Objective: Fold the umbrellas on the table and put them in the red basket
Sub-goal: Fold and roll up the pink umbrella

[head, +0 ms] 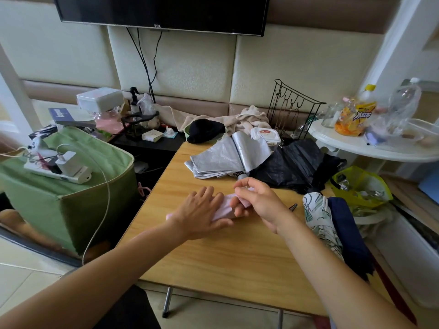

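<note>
A small pink folded umbrella (225,206) lies on the wooden table (225,252) near its middle. My left hand (202,212) presses flat on it with straight fingers. My right hand (256,200) grips its right end with curled fingers. Behind them a silver umbrella (228,157) lies loosely collapsed, and a black umbrella (292,165) lies crumpled to its right. At the table's right edge rest a white leaf-patterned umbrella (318,217) and a dark navy umbrella (346,231), both rolled. No red basket shows.
A green fabric box (71,191) with a power strip and charger stands left of the table. A black cap (204,130), wipes pack (264,135) and wire rack (292,110) sit at the back. A white side table (370,148) holds bottles. A yellow bag (361,186) lies right.
</note>
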